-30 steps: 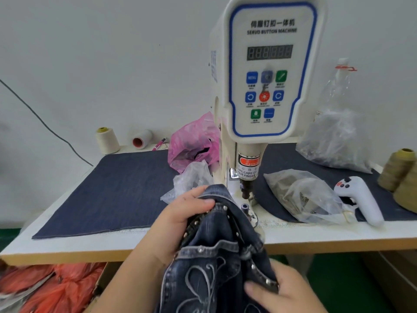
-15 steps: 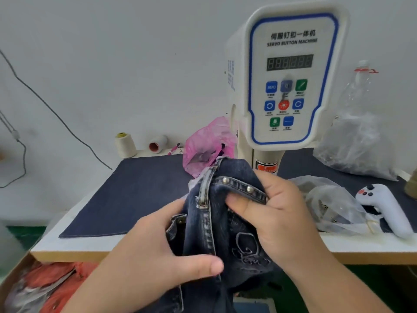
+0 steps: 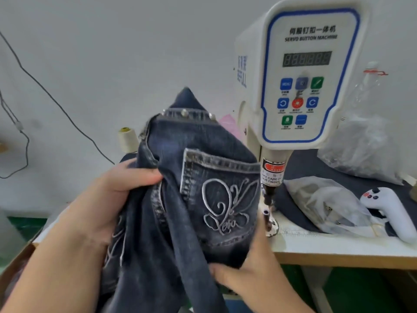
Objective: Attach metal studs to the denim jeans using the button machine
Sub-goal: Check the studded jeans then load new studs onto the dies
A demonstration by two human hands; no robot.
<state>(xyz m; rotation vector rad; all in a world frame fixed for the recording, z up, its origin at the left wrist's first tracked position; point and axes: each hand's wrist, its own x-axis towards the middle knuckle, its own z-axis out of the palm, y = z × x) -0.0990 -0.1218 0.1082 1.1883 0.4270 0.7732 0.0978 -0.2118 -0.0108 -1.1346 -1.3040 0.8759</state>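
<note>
Dark denim jeans [image 3: 191,177] hang lifted in front of me, back pocket with white embroidery facing me. A band near their top carries a row of metal studs [image 3: 185,112]. My left hand [image 3: 108,199] grips the jeans' left side by a seam. My right hand [image 3: 250,269] holds them from below, under the pocket. The white servo button machine [image 3: 302,71] stands to the right; its punch head [image 3: 268,195] and lower die [image 3: 267,222] sit just right of the jeans, bare of fabric.
Dark cloth [image 3: 300,159] covers the white table [image 3: 338,247]. Clear plastic bags [image 3: 322,206] lie right of the punch, with a bigger bag [image 3: 365,150] behind. A white handheld controller [image 3: 392,213] rests at far right. A cream thread cone [image 3: 127,138] and cables are at left.
The jeans have been raised and turned so the embroidered back pocket faces me. My right hand moved from the studded band down to the lower edge; my left hand shifted up the left side.
</note>
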